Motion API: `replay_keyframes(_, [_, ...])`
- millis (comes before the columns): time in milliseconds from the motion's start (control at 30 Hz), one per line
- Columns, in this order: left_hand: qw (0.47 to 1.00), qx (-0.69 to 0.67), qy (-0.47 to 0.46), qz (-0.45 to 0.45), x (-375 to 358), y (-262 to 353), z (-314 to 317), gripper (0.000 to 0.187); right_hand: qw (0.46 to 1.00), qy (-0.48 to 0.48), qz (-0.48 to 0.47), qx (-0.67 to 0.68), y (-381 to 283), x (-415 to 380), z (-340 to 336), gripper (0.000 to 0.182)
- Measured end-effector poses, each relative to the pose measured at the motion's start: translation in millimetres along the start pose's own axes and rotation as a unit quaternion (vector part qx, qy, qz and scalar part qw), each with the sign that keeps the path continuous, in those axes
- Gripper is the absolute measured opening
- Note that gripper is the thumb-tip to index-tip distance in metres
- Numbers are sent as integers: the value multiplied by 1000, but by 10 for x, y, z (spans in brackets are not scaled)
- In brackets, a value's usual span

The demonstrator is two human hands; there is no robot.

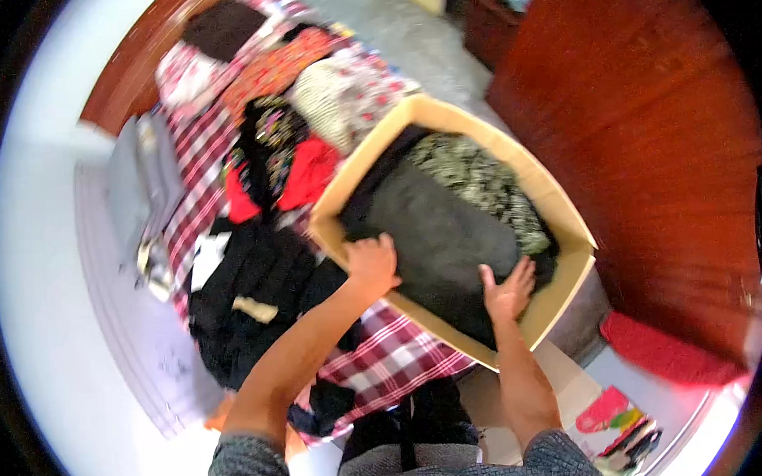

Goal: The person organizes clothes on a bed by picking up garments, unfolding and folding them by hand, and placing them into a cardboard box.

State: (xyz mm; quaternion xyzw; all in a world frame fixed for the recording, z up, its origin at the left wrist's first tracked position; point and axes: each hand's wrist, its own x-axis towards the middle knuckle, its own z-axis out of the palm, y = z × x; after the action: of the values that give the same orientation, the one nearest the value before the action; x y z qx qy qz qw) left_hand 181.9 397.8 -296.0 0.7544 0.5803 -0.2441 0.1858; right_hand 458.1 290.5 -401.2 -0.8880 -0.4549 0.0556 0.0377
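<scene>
A large open cardboard box [559, 290] stands at centre right, tilted in view. Inside it lie a dark grey folded cloth [439, 223] and a green-and-black patterned cloth [480, 180] along the far side. My left hand [372, 262] is at the box's near left edge, its fingers over the dark cloth's corner; whether it grips anything is unclear. My right hand [509, 292] rests with fingers spread on the dark cloth near the right inner wall, holding nothing.
Black clothes [257, 293], red cloth [310, 169] and an orange patterned garment [279, 69] lie on a checkered bedspread [393, 342] to the left. A brown wooden door [638, 145] stands at right, with a red mat [666, 350] below it.
</scene>
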Motion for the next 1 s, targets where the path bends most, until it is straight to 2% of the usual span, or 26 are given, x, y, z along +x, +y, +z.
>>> replay_keyframes(33, [999,-11,-30,-15,117,-67,90,80,1000,19,-16,13,16,-6,35,111])
replay_keyframes(67, [999,-17,-12,-34,280,-97,256,66,999,30,-26,16,42,-5,79,109])
replay_keyframes(167, [988,-34,120,-96,641,-1,758,37,999,26,-27,-4,56,18,152,105])
replay_keyframes(233, [979,-40,155,-127,665,131,857,34,1000,-6,-13,-27,30,37,112,104])
replay_keyframes(267, [982,-36,149,-110,577,150,782,36,1000,-17,-5,-17,43,56,131,104])
replay_keyframes(300, [985,-29,143,-87,416,139,600,38,1000,-17,-8,-15,47,59,144,104])
replay_keyframes(367, [976,-73,205,22,-84,-3,254,39,999,-39,8,-15,-11,42,74,105])
replay_keyframes(400, [925,-176,329,70,-304,-85,242,41,998,-58,12,-15,-35,40,31,104])
replay_keyframes(433, [926,-178,327,64,-521,-204,210,41,998,-60,7,-16,-25,42,44,104])
replay_keyframes(500, [825,-370,412,113,-942,-497,193,43,998,-68,9,-6,-6,59,53,104])
replay_keyframes(567, [817,-370,440,27,-1295,-848,583,42,997,-76,11,-4,-61,48,-13,105])
replay_keyframes(633, [844,-343,397,-115,-1490,-1205,1351,45,995,-99,22,2,-78,46,-61,107])
replay_keyframes(700, [865,-318,346,-176,-1691,-1559,1844,52,995,-94,19,9,-74,62,-39,108])
replay_keyframes(767, [885,-300,304,-185,-1677,-1865,2098,61,996,-90,15,12,-40,61,-28,108])
replay_keyframes(800, [897,-260,306,-182,-1575,-2008,2238,75,996,-86,12,16,-34,66,2,108])
replay_keyframes(833, [895,-266,309,-180,-1478,-2084,2202,75,996,-81,9,20,-33,68,13,107])
replay_keyframes(900, [910,-235,274,-205,-1278,-2227,2143,93,997,-78,7,17,-24,47,4,106])
replay_keyframes(933, [918,-237,238,-212,-1147,-2297,2138,109,996,-81,4,19,-47,48,-3,106])
replay_keyframes(967, [916,-241,241,-210,-1025,-2330,2133,109,997,-76,3,16,-24,69,28,106])
replay_keyframes(1000, [930,-213,171,-247,-928,-2323,2019,111,998,-64,-7,19,4,76,57,105])
